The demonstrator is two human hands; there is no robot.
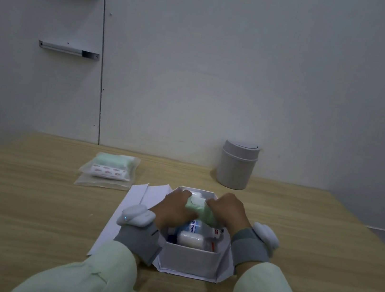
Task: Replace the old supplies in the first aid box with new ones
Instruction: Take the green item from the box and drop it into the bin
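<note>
Pale green soft pack [201, 211] — gripped by left hand [173, 208] and right hand [228, 210] over the white box [191, 258].

one camera sits on the person's head. it looks forward and down at a wooden table [29, 196], close to the white box [191, 258] near the front edge, with the wall [223, 63] farther back.

Pale green roll [201, 213], white box [191, 258], grey bin [235, 167], light woodgrain table [29, 196].
</note>
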